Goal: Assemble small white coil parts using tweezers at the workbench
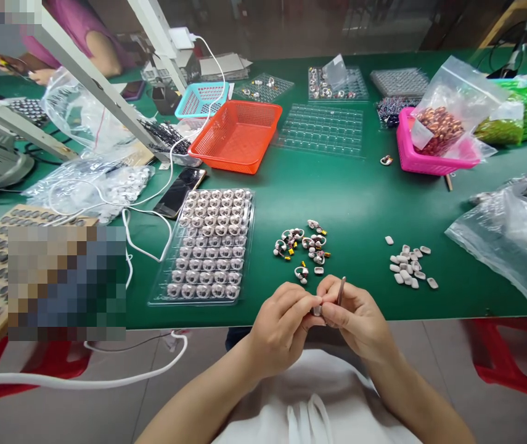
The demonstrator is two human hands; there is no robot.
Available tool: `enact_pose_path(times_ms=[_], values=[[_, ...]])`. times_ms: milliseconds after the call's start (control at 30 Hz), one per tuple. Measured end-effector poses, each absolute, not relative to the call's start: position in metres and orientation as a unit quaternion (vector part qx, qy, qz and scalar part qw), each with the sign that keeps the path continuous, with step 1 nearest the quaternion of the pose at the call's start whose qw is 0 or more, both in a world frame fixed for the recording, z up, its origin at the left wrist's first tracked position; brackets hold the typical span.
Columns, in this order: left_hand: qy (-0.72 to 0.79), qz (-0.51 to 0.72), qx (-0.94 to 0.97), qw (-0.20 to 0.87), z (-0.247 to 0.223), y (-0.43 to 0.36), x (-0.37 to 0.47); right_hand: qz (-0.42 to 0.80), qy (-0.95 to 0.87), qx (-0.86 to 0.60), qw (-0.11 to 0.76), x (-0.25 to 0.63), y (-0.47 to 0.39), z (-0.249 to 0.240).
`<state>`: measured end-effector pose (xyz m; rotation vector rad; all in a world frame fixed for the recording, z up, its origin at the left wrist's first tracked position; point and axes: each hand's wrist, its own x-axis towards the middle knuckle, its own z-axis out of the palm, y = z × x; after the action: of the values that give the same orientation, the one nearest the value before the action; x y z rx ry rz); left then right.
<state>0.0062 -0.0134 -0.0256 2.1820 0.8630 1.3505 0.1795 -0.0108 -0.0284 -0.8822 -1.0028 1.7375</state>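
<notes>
One small greyish piece (317, 311) is pinched by fingertips of the left hand (281, 324) and right hand (361, 317), near the edge of the smooth green table (351, 203); a slim tool (341, 290) is also held by the right. Open room is left between curved wired parts (315, 242) and rounded caps (410, 269).

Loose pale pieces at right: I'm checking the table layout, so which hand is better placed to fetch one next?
Probably the right hand: it is nearer the loose pale pieces, with the left hand farther across. However, it also holds a thin object.
</notes>
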Motion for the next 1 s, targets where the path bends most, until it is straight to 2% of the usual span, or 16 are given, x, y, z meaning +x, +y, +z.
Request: enact_pose_path(times_ms=[133, 367, 600, 767, 900, 1000], values=[[0.333, 0.479, 0.776, 0.240, -0.024, -0.010, 0.008, 0.706, -0.404, -0.368, 0.451, 0.183, -0.009, -0.032], [0.418, 0.434, 0.720, 0.345, -0.025, -0.008, 0.007, 0.671, -0.377, -0.439, 0.464, 0.189, -0.005, -0.041], [0.490, 0.445, 0.652, 0.371, -0.026, -0.013, 0.013, 0.656, -0.351, -0.463, 0.483, 0.183, -0.005, -0.044], [0.527, 0.433, 0.529, 0.505, -0.025, -0.012, 0.012, 0.593, -0.425, -0.470, 0.497, 0.186, -0.007, -0.041], [0.508, 0.425, 0.405, 0.631, -0.020, -0.009, 0.008, 0.556, -0.559, -0.426, 0.443, 0.197, -0.008, -0.035], [0.473, 0.416, 0.357, 0.690, -0.017, -0.006, 0.005, 0.481, -0.650, -0.412, 0.420, 0.201, -0.007, -0.030]])
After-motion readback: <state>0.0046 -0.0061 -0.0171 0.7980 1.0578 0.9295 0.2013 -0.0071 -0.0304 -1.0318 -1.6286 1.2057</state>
